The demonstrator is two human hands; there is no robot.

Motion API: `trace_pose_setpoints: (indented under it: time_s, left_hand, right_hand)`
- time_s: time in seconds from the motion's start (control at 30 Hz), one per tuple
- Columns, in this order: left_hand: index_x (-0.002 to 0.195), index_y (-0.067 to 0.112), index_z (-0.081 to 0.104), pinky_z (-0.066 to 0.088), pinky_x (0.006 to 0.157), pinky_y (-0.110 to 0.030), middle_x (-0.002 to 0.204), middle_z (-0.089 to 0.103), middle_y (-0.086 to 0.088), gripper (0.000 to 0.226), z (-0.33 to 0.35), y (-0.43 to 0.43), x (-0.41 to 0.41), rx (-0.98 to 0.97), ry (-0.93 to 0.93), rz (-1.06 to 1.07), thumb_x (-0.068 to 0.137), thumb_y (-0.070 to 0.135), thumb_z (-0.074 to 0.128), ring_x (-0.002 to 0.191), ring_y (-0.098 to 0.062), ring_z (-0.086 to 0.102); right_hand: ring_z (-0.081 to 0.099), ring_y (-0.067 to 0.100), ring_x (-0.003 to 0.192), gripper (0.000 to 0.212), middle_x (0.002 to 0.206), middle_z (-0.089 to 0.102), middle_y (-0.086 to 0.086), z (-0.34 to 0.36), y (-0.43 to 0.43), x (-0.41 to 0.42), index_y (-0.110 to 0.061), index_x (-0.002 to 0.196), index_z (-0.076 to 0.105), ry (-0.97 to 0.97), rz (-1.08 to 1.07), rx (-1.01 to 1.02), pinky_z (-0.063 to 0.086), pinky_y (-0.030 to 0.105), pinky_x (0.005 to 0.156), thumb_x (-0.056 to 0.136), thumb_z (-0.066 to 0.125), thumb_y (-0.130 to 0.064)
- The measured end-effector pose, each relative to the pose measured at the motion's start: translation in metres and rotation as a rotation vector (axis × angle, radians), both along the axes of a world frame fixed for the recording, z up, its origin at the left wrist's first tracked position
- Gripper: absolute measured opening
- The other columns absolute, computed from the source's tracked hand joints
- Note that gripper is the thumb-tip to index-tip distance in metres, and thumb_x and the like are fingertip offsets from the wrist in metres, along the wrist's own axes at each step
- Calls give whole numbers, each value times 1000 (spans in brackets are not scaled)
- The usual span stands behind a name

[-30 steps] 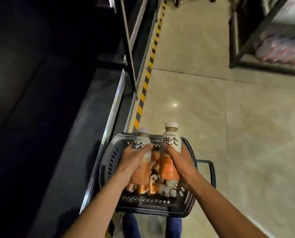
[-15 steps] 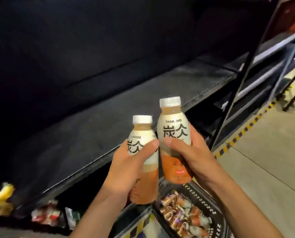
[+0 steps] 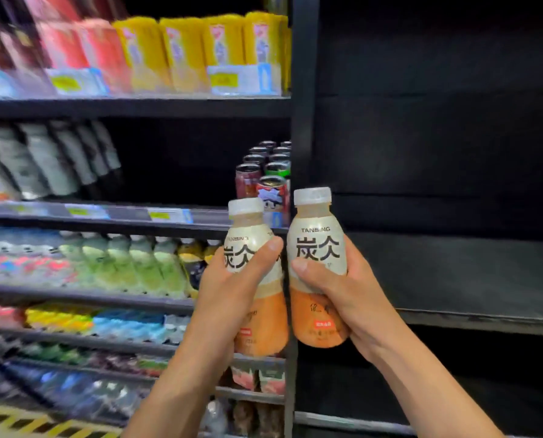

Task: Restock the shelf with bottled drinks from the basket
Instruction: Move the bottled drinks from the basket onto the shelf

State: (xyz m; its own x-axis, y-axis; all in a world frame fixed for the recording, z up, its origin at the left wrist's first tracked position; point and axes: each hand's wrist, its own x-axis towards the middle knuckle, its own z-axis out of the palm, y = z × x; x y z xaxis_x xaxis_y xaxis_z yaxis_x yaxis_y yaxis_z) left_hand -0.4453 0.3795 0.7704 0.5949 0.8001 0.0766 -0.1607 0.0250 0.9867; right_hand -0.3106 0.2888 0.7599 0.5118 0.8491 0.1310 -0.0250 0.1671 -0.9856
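While you hold two items upright before the shelving, the stock reads as follows. Left hand [image 3: 232, 289]: fingers and thumb wrapped round the left bottle [image 3: 251, 248], which has a white cap, a cream label and orange drink below. Right hand [image 3: 343, 289]: wrapped round the right bottle [image 3: 317, 248], same make, slightly higher, just beside the first. Both sit in front of the black upright post [image 3: 303, 90]. Right of it: dark shelf [image 3: 453, 279]. Left of it: cans [image 3: 264, 175], yellow packs [image 3: 200, 49], green bottles [image 3: 137, 263], blurred.
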Motion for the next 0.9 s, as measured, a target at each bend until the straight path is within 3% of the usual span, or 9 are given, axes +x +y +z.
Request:
trace_pose_setpoints:
  time_s: [0.2,0.4,0.53,0.63,0.67,0.8,0.9]
  left_hand:
    - [119,9,65,51,96,-58,111,74,-14,48,8,96,-117,11,-46,47,83,38,76,103,-34,71]
    - [126,6,58,55,91,-49,112,72,-15,58,19,192,-174,22,-55,-37,80,39,71,103,-32,70]
    - [124,8,59,56,91,-50,119,69,-17,57,37,249,-171,61,35,-100,78,42,67,102,-29,70]
    - [98,15,69,55,88,-48,94,75,-7,19,48,287,-155,110,14,-136,91,30,60,86,-24,71]
    - [93,17,70,54,89,-48,90,75,-6,15,50,299,-149,119,3,-140,94,27,58,85,-23,71]
    - [109,11,69,51,98,-54,110,73,-16,31,46,344,-131,106,-11,-210,88,33,61,104,-36,69]
    - [116,6,67,50,99,-55,113,72,-19,36,36,371,-116,54,-4,-230,91,31,61,106,-37,68]
  right_hand:
    - [72,21,101,60,111,74,2,11,102,-112,-24,123,58,-28,97,34,59,42,86,69,82,-34]
    - [73,18,94,50,105,75,0,27,186,-166,-26,117,61,-124,35,62,60,37,77,72,82,-36]
    - [74,17,89,43,102,75,1,46,237,-162,-20,114,64,-189,-51,31,57,30,70,76,83,-31]
    - [74,16,88,42,101,76,1,58,272,-152,-19,113,66,-212,-98,12,59,31,71,77,82,-35]
    - [74,16,88,43,101,76,1,61,283,-147,-19,112,67,-212,-107,10,60,32,73,76,81,-36]
    - [75,18,89,42,100,77,2,58,320,-130,-17,113,67,-183,-112,1,59,32,71,78,81,-35]
    - [75,18,88,43,100,77,3,50,346,-116,-16,114,67,-144,-116,-37,59,33,69,78,82,-34]
